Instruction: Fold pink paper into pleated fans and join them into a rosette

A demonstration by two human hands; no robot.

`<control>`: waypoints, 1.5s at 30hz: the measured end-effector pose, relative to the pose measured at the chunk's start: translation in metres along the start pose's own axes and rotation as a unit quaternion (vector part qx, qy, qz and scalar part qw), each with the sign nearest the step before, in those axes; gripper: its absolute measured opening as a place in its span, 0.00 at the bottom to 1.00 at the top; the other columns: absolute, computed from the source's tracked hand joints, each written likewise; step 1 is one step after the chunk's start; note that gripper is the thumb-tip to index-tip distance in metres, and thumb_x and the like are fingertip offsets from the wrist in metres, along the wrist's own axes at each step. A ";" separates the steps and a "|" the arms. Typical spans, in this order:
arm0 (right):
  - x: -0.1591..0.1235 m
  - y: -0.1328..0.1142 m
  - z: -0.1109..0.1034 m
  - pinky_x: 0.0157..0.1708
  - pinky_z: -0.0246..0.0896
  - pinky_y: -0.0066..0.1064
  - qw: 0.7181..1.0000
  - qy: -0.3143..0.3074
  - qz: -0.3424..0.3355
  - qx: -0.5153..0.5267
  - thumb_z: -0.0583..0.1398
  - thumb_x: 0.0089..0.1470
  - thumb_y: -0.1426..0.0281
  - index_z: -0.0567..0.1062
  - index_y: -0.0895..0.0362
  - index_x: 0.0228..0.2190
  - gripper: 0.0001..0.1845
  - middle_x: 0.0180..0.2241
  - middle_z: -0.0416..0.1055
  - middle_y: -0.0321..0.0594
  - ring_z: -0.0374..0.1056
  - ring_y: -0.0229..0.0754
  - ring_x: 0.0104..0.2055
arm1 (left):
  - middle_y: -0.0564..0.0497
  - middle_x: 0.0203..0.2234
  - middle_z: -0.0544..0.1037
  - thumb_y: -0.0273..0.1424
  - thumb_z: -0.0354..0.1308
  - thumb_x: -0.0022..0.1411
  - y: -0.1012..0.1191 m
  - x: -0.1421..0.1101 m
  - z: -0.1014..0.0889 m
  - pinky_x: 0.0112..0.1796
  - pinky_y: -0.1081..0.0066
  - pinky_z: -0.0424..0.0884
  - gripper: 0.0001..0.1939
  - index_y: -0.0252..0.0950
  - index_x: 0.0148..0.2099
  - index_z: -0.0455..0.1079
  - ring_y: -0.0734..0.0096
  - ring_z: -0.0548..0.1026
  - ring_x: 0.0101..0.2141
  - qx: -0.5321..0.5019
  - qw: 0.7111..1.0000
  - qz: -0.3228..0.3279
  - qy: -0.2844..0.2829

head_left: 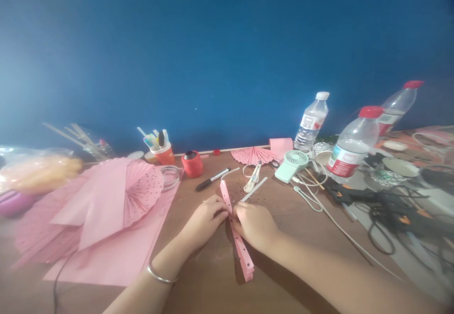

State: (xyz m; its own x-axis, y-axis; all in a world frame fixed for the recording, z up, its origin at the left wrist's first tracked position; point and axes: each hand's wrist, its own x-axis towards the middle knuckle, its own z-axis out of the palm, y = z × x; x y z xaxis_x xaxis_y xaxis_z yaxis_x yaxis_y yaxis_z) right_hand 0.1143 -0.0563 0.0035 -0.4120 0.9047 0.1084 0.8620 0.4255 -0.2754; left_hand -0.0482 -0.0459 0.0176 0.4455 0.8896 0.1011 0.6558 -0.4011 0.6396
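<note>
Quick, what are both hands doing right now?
Left hand: closed, fingertips pinching the folded pink paper from its left side.
Right hand: closed, holding the same paper from its right side.

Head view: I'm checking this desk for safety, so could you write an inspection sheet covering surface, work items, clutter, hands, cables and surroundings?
Surface: brown table, scattered dark specks.
Work items: folded pink paper with holes; pink sheets at left.
Clutter: black pen, red-orange cup, small green fan, three bottles.
Hands: left hand and right hand both grip the folded pink paper.
Cables: white cable trails at right; tangled black cables farther right.
Surroundings: blue wall behind.
</note>
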 end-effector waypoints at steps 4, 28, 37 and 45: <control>0.000 0.001 0.001 0.25 0.50 0.27 1.000 0.005 -0.005 0.005 0.52 0.54 0.70 0.70 0.56 0.27 0.08 0.29 0.71 0.35 0.69 0.38 0.30 | 0.52 0.32 0.70 0.27 0.51 0.56 -0.003 0.000 0.002 0.39 0.70 0.63 0.07 0.38 0.31 0.70 0.70 0.68 0.36 -0.010 1.000 0.000 0.002; 0.000 -0.001 0.000 0.26 0.52 0.27 1.000 -0.003 -0.001 0.007 0.53 0.52 0.70 0.71 0.56 0.30 0.07 0.30 0.72 0.37 0.69 0.39 0.31 | 0.51 0.35 0.69 0.28 0.54 0.54 -0.003 -0.001 0.002 0.41 0.70 0.64 0.07 0.40 0.35 0.72 0.69 0.68 0.37 0.004 1.000 0.021 0.006; -0.001 0.003 0.005 0.24 0.49 0.28 1.000 0.015 -0.017 0.004 0.53 0.52 0.70 0.69 0.56 0.27 0.07 0.29 0.71 0.36 0.68 0.38 0.29 | 0.53 0.31 0.71 0.26 0.56 0.52 -0.008 0.000 0.008 0.39 0.72 0.64 0.04 0.39 0.29 0.73 0.71 0.69 0.34 -0.026 0.999 0.011 0.021; 0.000 0.001 0.001 0.26 0.50 0.27 1.000 -0.004 -0.011 0.006 0.52 0.53 0.69 0.70 0.56 0.28 0.07 0.30 0.71 0.37 0.69 0.38 0.31 | 0.52 0.31 0.71 0.28 0.54 0.54 -0.005 0.000 0.000 0.38 0.72 0.64 0.06 0.38 0.31 0.72 0.72 0.70 0.34 -0.057 0.998 -0.016 0.009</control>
State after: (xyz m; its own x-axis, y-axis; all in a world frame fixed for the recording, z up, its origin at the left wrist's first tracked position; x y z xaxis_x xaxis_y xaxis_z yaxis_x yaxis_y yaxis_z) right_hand 0.1152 -0.0561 0.0018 -0.4321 0.8954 0.1074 0.8496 0.4441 -0.2846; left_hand -0.0517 -0.0444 0.0148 0.4148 0.9052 0.0921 0.5946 -0.3463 0.7257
